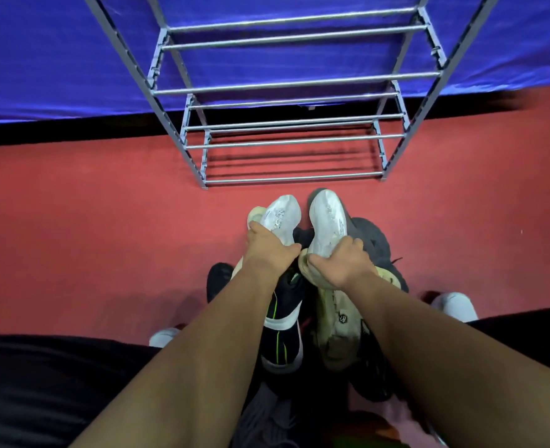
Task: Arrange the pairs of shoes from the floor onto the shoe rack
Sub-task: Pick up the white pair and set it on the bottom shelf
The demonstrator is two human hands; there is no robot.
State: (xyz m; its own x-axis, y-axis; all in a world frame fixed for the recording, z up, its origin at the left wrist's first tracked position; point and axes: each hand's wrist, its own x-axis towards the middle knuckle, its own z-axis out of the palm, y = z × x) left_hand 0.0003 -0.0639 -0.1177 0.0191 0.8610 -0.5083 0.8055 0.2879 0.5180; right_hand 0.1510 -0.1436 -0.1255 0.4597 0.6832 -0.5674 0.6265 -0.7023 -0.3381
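A grey metal shoe rack [291, 84] with several bar shelves stands ahead on the red floor, and nothing sits on its shelves. My left hand [267, 245] grips a white shoe [283, 216] turned sole up. My right hand [340, 265] grips its matching white shoe [327, 221], also sole up. Both shoes are lifted just in front of the rack's bottom shelf. Under my forearms lies a pile of shoes: a black shoe with green lines [283, 331], a cream shoe [336, 324] and a dark grey shoe [375, 240].
A blue cloth [41, 59] hangs behind the rack above a black strip. Red floor [89, 237] spreads left and right of the pile. My knees in dark trousers [41, 383] and white socks [454, 305] frame the bottom of the view.
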